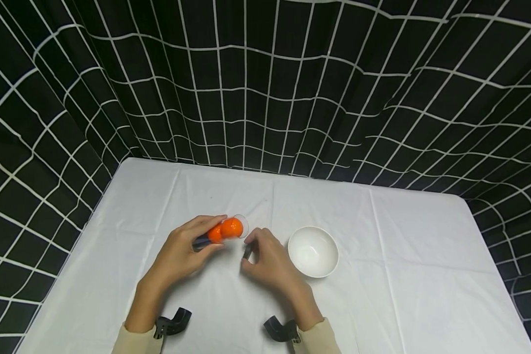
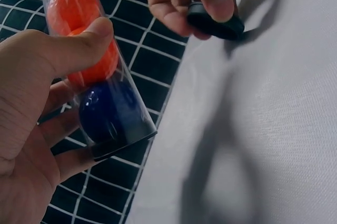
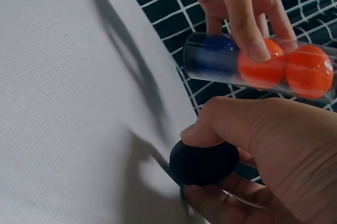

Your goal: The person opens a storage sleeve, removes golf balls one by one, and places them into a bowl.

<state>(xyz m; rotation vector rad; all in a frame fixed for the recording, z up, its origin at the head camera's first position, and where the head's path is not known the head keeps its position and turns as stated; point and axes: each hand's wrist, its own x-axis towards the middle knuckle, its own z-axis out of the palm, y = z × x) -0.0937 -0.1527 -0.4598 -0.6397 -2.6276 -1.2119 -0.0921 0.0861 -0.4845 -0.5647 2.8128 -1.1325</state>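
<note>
My left hand (image 1: 184,250) grips a clear tube (image 2: 138,111) between thumb and fingers, above the white table. Inside the tube sit two orange balls (image 1: 232,227) and a dark blue ball (image 2: 108,109), in a row; the orange ones lie toward the end facing my right hand. In the left wrist view that end looks uncovered. My right hand (image 1: 269,258) pinches a round black cap (image 3: 203,163) by its edge, apart from the tube. Just right of that hand stands a white bowl (image 1: 313,251), with nothing seen in it.
A white cloth (image 1: 425,275) with fold creases covers the table. Black curtains with a white grid (image 1: 265,88) hang behind and at both sides. A black wrist mount (image 1: 173,322) is strapped to the left wrist, and another black mount (image 1: 280,329) to the right.
</note>
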